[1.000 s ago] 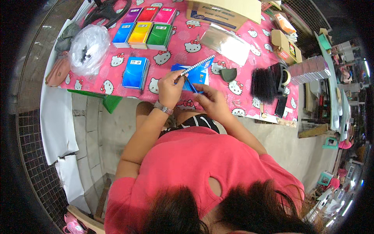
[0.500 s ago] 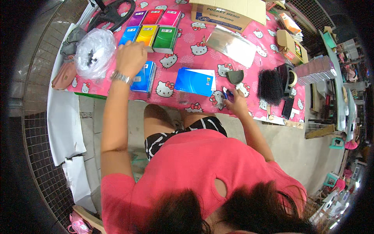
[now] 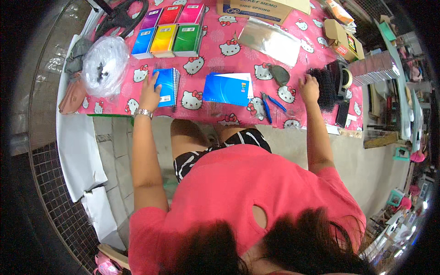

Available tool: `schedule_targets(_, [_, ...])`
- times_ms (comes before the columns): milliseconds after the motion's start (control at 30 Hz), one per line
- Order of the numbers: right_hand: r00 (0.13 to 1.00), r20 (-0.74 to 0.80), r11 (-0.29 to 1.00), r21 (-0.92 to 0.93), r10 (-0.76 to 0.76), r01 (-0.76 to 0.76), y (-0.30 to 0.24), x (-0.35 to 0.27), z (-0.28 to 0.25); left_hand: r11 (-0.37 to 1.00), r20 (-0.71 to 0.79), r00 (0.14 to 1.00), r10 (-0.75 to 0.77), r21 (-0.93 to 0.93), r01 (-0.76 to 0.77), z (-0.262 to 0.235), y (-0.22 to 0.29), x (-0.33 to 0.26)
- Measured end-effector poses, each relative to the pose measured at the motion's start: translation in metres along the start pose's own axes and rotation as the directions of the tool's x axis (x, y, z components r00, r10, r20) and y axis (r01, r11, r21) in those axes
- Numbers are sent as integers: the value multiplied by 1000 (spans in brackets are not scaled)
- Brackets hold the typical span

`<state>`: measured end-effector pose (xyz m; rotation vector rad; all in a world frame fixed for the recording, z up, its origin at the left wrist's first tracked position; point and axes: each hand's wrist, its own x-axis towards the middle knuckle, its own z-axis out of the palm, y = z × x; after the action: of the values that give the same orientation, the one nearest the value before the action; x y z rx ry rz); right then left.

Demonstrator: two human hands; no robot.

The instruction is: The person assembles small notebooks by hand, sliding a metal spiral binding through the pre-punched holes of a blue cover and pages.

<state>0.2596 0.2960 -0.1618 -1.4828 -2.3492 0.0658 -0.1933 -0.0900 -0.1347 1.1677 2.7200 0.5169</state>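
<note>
I see dark capitals point(image 3: 255, 9) and an emblem point(image 3: 233, 8) on the cardboard box point(image 3: 268, 16). Left of it, six notebooks point(image 3: 163, 42) bear white labels point(image 3: 161, 29) too small to read; nearer the person point(image 3: 224, 178) than the box, a blue notebook point(image 3: 168, 83) has one too, a blue cover point(image 3: 225, 90) multicoloured letters point(image 3: 244, 87).

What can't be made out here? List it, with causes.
Head view:
- Carton: far part cut off by the upper edge.
- Near notebooks: left side partly hidden by the left hand.
- Bag: dark contents blurred by crumpled plastic.
- Right hand: contact with the coils too small to tell.
</note>
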Motion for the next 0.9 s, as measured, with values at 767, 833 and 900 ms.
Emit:
schedule_targets(767, [998,22,998,-25,59,-59,7,12,-10,998,20,999,25,-66,-24,0,-11,5])
schedule_targets(833, [994,-14,992,51,113,-112,4,9,-18,993,-201,972,118,29,-115,-2,8,1])
schedule_targets(900, [993,-41,994,32,107,-106,-7,1,-32,945,-203,928,314,-29,-326,-21,81,-5])
